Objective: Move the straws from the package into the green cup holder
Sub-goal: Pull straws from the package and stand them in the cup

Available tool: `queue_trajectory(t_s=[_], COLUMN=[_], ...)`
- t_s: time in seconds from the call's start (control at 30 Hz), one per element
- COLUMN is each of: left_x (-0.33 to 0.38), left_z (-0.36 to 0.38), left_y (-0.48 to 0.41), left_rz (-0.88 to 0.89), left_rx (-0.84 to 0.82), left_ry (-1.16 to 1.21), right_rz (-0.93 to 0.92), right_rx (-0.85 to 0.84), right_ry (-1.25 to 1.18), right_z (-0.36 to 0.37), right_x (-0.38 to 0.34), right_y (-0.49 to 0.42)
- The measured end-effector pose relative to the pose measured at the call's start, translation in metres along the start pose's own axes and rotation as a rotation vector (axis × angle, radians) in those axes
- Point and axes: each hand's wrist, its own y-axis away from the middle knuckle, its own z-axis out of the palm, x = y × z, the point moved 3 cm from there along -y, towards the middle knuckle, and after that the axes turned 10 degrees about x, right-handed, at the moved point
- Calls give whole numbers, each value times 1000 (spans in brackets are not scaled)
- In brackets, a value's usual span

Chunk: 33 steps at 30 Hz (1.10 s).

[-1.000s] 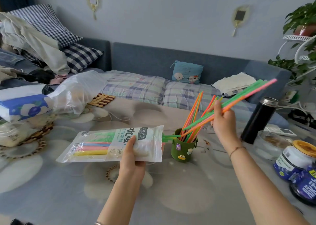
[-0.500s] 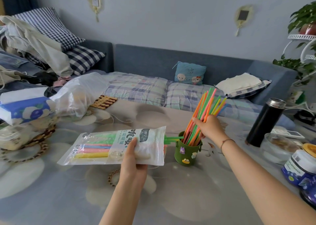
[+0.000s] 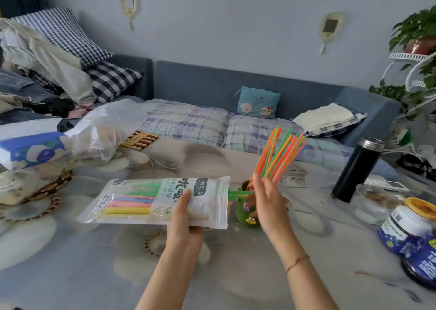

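Note:
My left hand (image 3: 186, 217) grips a clear straw package (image 3: 141, 201) held level above the table, its open end pointing right. Pink, blue, yellow and green straws show inside it, and green straw ends (image 3: 239, 193) poke out of the opening. Just right of that opening stands the small green cup holder (image 3: 245, 213), with a bunch of orange and green straws (image 3: 280, 154) leaning up and to the right out of it. My right hand (image 3: 269, 203) is in front of the holder with fingers spread, holding nothing, its fingertips near the protruding green ends.
A black flask (image 3: 357, 170) stands to the right, with a glass dish (image 3: 372, 203) and blue jars (image 3: 408, 229) nearer the right edge. At left lie a tissue pack (image 3: 30, 149), a plastic bag (image 3: 103, 130) and woven coasters (image 3: 44, 191). A sofa runs behind the table.
My right hand lowered the bunch of straws into the green holder, let go, and dropped in front of the holder. The left hand and package stayed in place.

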Motion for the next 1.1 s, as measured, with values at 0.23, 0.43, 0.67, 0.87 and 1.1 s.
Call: queue_trajectory(t_s=[0.23,0.43,0.67,0.87,1.1], left_x=[-5,9,-8,-4,0], left_z=[0,-2,0,1,2], left_y=[6,2,8,10,5], left_rz=[15,34,-17,-39,-50], left_rx=[45,54,41,63,69], left_ry=[-11,70,-7,11,-43], right_rz=[170,277,404,245,67], right_rx=[-63,298,-25,266,494], right_ry=[-355,-619,-492,-534,-583], right_z=[19,-23,13,-19,-70], right_x=[9,10,15,6,2], right_y=[22,6,21,2,-41])
